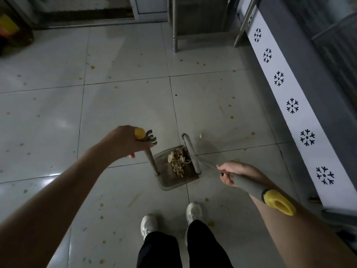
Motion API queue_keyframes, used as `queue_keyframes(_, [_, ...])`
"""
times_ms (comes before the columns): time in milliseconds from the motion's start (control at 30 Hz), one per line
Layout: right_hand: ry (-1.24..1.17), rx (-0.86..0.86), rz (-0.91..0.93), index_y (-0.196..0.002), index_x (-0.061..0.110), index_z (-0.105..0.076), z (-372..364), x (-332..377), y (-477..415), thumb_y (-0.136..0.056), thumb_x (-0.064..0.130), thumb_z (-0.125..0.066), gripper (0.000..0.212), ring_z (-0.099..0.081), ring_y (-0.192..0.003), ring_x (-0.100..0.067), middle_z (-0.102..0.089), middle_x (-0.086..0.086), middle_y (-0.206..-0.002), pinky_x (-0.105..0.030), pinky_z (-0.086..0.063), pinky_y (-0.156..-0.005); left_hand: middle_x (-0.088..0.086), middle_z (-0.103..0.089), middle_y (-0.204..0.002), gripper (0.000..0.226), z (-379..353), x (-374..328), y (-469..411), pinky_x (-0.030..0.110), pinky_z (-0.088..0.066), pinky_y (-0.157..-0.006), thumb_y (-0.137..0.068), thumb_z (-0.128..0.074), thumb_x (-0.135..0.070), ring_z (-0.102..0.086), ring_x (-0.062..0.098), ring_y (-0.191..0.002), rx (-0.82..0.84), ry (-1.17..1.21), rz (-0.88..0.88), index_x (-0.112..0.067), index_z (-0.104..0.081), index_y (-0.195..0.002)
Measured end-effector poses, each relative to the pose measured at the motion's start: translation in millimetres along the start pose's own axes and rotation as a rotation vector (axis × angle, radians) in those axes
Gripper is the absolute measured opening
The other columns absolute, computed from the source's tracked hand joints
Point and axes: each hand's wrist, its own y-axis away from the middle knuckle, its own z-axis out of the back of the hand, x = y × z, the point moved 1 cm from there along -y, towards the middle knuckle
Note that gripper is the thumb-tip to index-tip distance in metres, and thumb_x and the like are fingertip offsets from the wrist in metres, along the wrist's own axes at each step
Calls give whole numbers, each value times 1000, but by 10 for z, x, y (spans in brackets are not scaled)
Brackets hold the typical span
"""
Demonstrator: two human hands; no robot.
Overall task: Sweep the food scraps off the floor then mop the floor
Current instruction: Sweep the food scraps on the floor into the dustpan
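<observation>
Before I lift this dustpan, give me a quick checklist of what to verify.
1. Grip on dustpan handle: ok, left hand curls round its top.
2. Grip on broom handle: ok, right hand holds it.
3. Load: ok, swept scraps sit inside the dustpan.
4. Floor free of scraps: not ok, a loose scrap lies beyond the broom head.
5. Stains gone: not ok, yellow spots dot the tiles; mopping not yet done.

Grey dustpan [174, 180], yellow-capped grey broom handle [251, 185], white panel [301, 120] with black snowflakes.
</observation>
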Motion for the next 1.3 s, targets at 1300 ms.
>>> queue_keyframes(1300, [310, -121, 37, -64, 9, -39, -1269, 24, 408, -101, 42, -35, 50, -36, -21, -5, -37, 1, -35, -12, -27, -23, -5, -67, -54, 12, 219, 1275, 1024, 15, -42, -53, -79, -71, -33, -65, 1, -56, -266, 236, 31, -21, -70, -83])
